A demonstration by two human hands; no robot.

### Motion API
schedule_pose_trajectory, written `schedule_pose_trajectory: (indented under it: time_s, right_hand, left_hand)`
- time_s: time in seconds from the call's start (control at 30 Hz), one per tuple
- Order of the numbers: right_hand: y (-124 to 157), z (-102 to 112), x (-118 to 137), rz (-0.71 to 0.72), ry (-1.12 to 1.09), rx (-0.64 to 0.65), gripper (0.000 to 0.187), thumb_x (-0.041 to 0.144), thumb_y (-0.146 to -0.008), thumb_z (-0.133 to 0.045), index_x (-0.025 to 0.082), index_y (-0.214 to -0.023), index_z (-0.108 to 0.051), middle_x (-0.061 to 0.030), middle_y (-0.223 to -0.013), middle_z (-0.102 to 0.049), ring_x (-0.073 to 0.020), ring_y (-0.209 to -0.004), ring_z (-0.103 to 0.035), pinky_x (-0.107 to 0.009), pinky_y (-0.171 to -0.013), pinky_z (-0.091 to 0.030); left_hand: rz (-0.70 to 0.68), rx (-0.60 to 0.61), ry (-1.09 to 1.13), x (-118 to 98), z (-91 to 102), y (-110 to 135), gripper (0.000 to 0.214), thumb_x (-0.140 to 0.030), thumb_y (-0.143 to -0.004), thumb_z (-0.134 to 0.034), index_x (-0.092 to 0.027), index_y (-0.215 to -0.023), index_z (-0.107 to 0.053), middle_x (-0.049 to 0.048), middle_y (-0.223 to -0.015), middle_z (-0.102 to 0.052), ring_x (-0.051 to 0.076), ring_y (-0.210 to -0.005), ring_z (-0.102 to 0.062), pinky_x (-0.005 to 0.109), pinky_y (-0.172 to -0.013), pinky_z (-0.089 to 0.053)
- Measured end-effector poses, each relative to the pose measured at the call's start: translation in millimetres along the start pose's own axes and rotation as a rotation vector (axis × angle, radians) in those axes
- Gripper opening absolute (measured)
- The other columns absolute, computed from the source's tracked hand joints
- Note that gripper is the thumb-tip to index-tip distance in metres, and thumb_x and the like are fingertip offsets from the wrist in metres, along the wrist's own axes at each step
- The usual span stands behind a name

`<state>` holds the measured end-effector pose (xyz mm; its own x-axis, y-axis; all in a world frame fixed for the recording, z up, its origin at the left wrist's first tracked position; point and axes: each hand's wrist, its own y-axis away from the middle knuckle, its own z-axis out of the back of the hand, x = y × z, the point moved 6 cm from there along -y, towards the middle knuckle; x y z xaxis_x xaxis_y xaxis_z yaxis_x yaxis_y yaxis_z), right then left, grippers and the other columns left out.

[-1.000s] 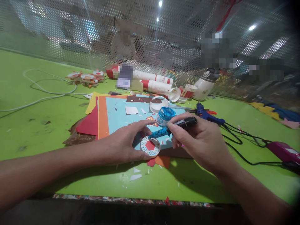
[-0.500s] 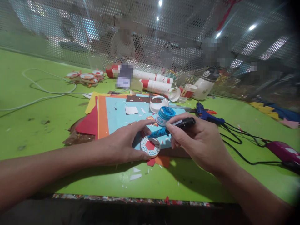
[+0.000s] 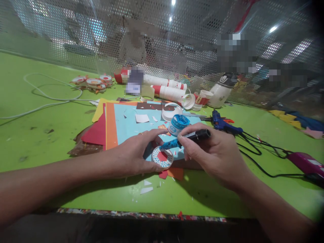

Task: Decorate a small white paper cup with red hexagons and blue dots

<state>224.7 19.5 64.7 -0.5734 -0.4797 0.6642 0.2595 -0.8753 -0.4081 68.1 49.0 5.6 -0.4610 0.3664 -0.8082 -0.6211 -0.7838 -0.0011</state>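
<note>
Dotted disc (image 3: 162, 156), pinched in the left hand (image 3: 136, 153) just nearside of the paint jar (image 3: 176, 129), apparently still gets dots, since the right hand (image 3: 217, 148), pinching the blue-smeared marker (image 3: 200, 135), has barely shifted.

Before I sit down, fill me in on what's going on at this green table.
A person's left hand holds a round white disc with a red hexagonal centre and blue dots around it. The right hand grips a black pen-shaped tool, its blue-smeared front end at the disc's far edge; whether it touches is hard to tell. Beyond the disc, an open jar of blue paint stands on a light-blue paper sheet.
</note>
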Motion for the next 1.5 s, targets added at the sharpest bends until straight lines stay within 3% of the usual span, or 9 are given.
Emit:
schedule_pose_trajectory:
  time_s: [0.17, 0.4, 0.8, 1.3, 1.5]
  right_hand:
    - [2, 0, 2, 0.049, 0.005, -0.002, 0.006, 0.022, -0.088, -0.062, 0.017, -0.087, -0.065, 0.0035, -0.062, -0.064, -0.008, -0.051, -0.056, -0.02, -0.05, -0.045]
    - [0, 11, 2, 0.037, -0.015, -0.16, 0.015, 0.03, -0.088, -0.066, 0.017, -0.081, -0.065, 0.0047, -0.055, -0.06, -0.0066, -0.043, -0.05, -0.019, -0.044, -0.043]
    - [1, 3, 1, 0.033, -0.031, -0.11, 0.014, 0.027, -0.088, -0.065, 0.014, -0.083, -0.064, 0.0038, -0.059, -0.062, -0.0063, -0.047, -0.053, -0.019, -0.048, -0.045]
    - [1, 2, -2, 0.023, 0.006, -0.11, 0.014, 0.028, -0.087, -0.065, 0.015, -0.082, -0.064, 0.0013, -0.066, -0.067, -0.0079, -0.052, -0.057, -0.021, -0.052, -0.046]
    - [1, 1, -3, 0.015, 0.009, -0.114, 0.015, 0.03, -0.087, -0.066, 0.016, -0.081, -0.065, 0.003, -0.06, -0.064, -0.0082, -0.049, -0.056, -0.021, -0.05, -0.046]
  left_hand:
    - [-0.008, -0.005, -0.008, 1, -0.9, -1, 0.084, -0.034, -0.073, -0.077, -0.023, -0.146, -0.036, 0.0094, -0.123, -0.062, 0.028, -0.104, -0.06, 0.042, -0.091, -0.047]
    - [-0.009, -0.009, 0.001, 3, -1.8, 0, 0.087, -0.036, -0.072, -0.078, -0.025, -0.146, -0.035, 0.0085, -0.122, -0.062, 0.028, -0.107, -0.06, 0.042, -0.093, -0.046]
    - [-0.004, -0.025, -0.036, 0, -1.2, 0, 0.084, -0.035, -0.071, -0.077, -0.022, -0.144, -0.038, 0.0101, -0.119, -0.063, 0.027, -0.097, -0.061, 0.041, -0.086, -0.048]
    - [-0.014, -0.017, -0.048, 2, -2.0, 0, 0.083, -0.037, -0.073, -0.076, -0.024, -0.145, -0.037, 0.0092, -0.12, -0.063, 0.027, -0.102, -0.061, 0.041, -0.088, -0.048]
    - [-0.012, -0.012, -0.04, 1, -2.6, 0, 0.082, -0.035, -0.073, -0.076, -0.022, -0.144, -0.038, 0.0106, -0.123, -0.062, 0.029, -0.105, -0.06, 0.042, -0.09, -0.048]
